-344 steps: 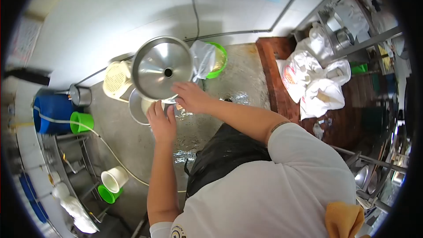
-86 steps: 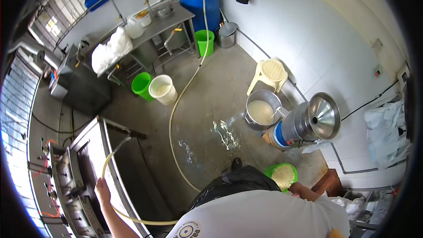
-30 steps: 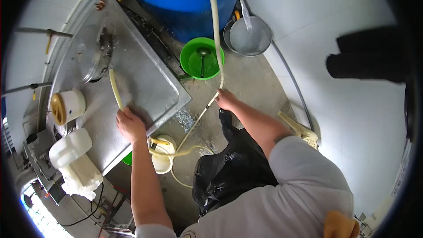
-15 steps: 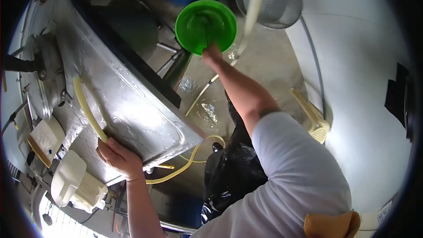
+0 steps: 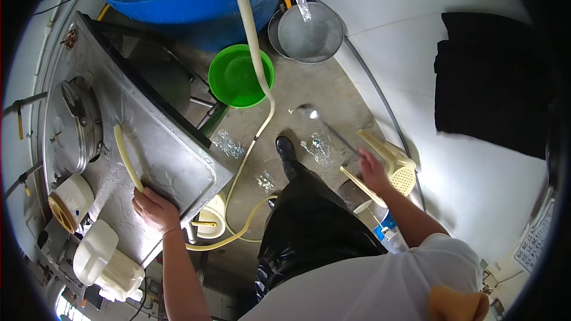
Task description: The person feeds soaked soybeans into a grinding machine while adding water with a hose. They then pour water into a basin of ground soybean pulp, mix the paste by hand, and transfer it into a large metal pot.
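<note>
Table of bright steel takes up the left side, its top shiny and marked with wet-looking rings. Behind it, at the top of the view, stands a big blue barrel. A black sheet hangs on the white wall at right, and below it, near the wall's foot, is a cream plastic stool. Close by the barrel, on the floor, sits a green bucket; a long pale hose runs down in front of its right side. Just right of the bucket is a long-handled round metal utensil (pan or sieve, I cannot tell). A white jug stands at the table's near left.

The left hand, by the table's near edge, has its fingers wrapped around a pale yellow hose, whose free end points away over the steel. The right hand, beside the stool, is clenched on the handle of a ladle. That ladle is blurred, its bowl out over the floor between bucket and stool; whether it touches the ground I cannot tell.
</note>
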A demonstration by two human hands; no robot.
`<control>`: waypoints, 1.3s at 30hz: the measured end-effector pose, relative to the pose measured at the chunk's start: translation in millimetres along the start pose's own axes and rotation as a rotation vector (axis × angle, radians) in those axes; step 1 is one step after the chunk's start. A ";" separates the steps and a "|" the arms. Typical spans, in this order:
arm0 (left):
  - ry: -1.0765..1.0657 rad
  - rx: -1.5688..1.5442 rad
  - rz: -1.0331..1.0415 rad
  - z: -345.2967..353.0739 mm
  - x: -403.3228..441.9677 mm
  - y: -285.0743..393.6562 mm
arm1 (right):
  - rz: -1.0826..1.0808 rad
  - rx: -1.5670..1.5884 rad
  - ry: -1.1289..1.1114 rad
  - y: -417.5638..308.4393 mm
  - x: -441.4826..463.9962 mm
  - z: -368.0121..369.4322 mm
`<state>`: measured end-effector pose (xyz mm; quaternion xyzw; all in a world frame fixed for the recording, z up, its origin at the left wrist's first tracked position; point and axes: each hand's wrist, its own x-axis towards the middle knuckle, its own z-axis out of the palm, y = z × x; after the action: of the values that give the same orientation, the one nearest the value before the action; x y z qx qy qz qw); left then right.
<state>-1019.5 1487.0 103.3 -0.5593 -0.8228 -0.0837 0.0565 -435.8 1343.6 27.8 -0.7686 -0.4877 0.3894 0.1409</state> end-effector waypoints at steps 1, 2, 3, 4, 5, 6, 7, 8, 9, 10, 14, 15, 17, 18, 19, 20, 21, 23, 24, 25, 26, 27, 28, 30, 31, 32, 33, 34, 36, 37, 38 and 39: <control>-0.027 0.000 -0.030 -0.1 0.5 0.3 | 0.227 0.030 -0.072 -22.6 23.3 -21.3; -0.024 0.000 -0.032 -0.5 1.0 0.0 | 0.078 0.031 0.064 -12.7 49.6 -19.7; -0.042 0.001 -0.043 -0.4 1.7 -0.2 | -0.075 0.032 0.197 -3.3 79.5 -17.6; -0.060 0.005 -0.054 -0.9 1.7 -0.4 | -0.047 0.007 0.202 -22.7 111.5 -23.9; -0.058 0.015 -0.055 -1.7 2.0 0.0 | -0.015 -0.016 0.205 -43.2 147.5 -26.9; -0.047 0.016 -0.042 -1.6 2.5 0.8 | -0.042 -0.089 0.220 -42.0 191.4 -22.7; -0.039 0.018 -0.029 -1.4 2.3 1.2 | 0.041 -0.158 0.100 -51.8 240.1 -28.8; -0.040 0.030 -0.030 -1.0 2.2 1.1 | 0.085 -0.206 0.096 -53.2 291.0 -26.1; -0.037 0.027 -0.025 -1.0 2.3 0.6 | 0.084 0.021 0.093 -58.5 334.2 -26.7; -0.034 0.024 -0.022 -0.4 2.5 0.1 | 0.169 0.270 0.078 -80.7 368.6 -34.9; -0.025 0.014 -0.007 2.5 2.8 1.9 | 0.031 0.833 0.453 -100.5 443.6 41.8; -0.009 0.007 0.000 3.7 1.7 -0.9 | 0.045 0.764 0.432 -77.1 461.6 79.0; 0.004 0.013 0.005 7.6 1.5 -3.3 | 0.173 0.486 0.201 -25.0 480.1 182.8; 0.009 -0.003 0.006 8.5 0.8 -3.9 | 0.216 0.396 0.121 -9.0 477.5 233.7; 0.010 -0.017 0.008 8.1 -0.3 -5.0 | 0.358 0.484 0.019 3.8 465.7 286.2; 0.000 0.001 0.010 7.9 -0.1 -4.6 | 0.507 0.557 -0.078 15.3 453.6 337.5; 0.007 -0.024 -0.001 8.2 0.9 -2.8 | 0.513 0.638 -0.079 10.2 428.7 370.3; 0.006 -0.037 -0.010 11.7 0.3 -2.8 | 0.633 0.754 -0.082 -57.0 371.0 365.7; 0.022 -0.051 -0.032 13.0 -0.3 -2.4 | 0.751 0.937 -0.093 -70.4 358.1 368.3; 0.039 -0.070 -0.053 11.6 -1.5 -3.6 | 0.761 0.888 0.012 -68.9 356.0 379.0; 0.038 -0.074 -0.047 10.7 -0.7 -5.6 | 0.763 0.892 0.019 -64.7 351.5 380.7; 0.021 -0.073 -0.032 10.3 0.5 -7.1 | 0.711 0.887 0.085 -60.9 346.7 376.8; 0.006 -0.078 -0.017 9.3 1.0 -7.4 | 0.654 0.880 0.156 -62.7 338.8 362.6; 0.019 -0.107 -0.013 8.2 0.2 -8.9 | 0.685 0.930 0.158 -62.5 308.3 319.2; 0.009 -0.077 0.012 6.3 1.2 -8.4 | 0.707 0.915 0.123 -53.8 294.5 299.0; 0.004 -0.047 0.039 4.4 2.9 -7.7 | 0.728 0.832 0.188 -52.8 275.0 280.8; 0.004 -0.049 0.047 2.3 2.9 -6.7 | 0.748 0.750 0.255 -51.0 252.7 263.5; 0.025 -0.085 0.058 0.4 3.1 -5.1 | 0.778 0.741 0.304 -44.9 230.6 248.3; -0.018 -0.055 0.031 -4.4 3.6 -1.7 | 0.798 0.789 0.395 -20.6 182.2 225.6; -0.017 -0.056 0.038 -6.5 3.3 -1.4 | 0.782 0.843 0.435 -8.7 155.8 211.7; 0.007 -0.099 0.056 -8.9 3.6 -0.5 | 0.753 0.861 0.479 -4.2 125.1 190.7; 0.017 -0.081 0.081 -12.5 2.3 0.0 | 0.705 0.930 0.476 1.6 89.8 171.3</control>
<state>-1020.3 1486.6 116.0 -0.5932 -0.7949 -0.1194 0.0440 -541.1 1392.1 -127.1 -0.8069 0.0599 0.4021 0.4285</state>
